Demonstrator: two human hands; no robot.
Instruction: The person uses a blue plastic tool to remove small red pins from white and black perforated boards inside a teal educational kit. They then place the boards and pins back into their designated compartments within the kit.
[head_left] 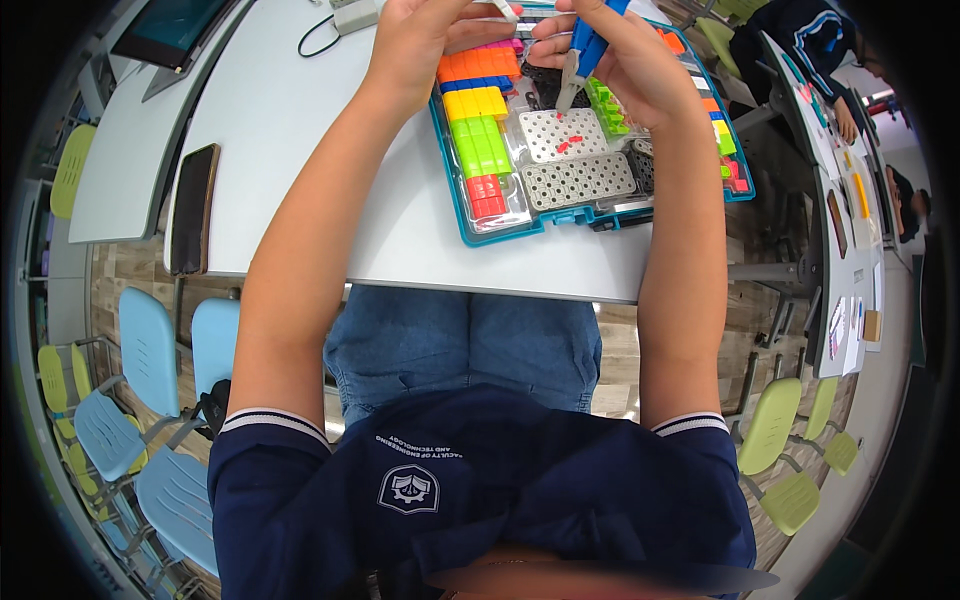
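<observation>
My left hand (425,40) is raised at the top edge of the head view, its fingers closed on a small white part (505,10) that is partly cut off by the frame. My right hand (640,62) grips a pair of blue-handled pliers (584,52) with grey jaws pointing down. Both hands are above a teal-rimmed sorting case (484,238). Inside it lie orange, yellow, green and red plastic blocks (482,148), grey perforated plates (580,180) and bright green pieces (606,106). A few small red pieces (569,145) rest on the upper, lighter plate.
The case stands on a white table (420,245) whose front edge is near my lap. A phone (195,210) lies at the table's left edge, and a laptop (175,35) stands beyond. Blue chairs (150,350) are at left, green chairs (770,430) at right. Another person (800,45) sits far right.
</observation>
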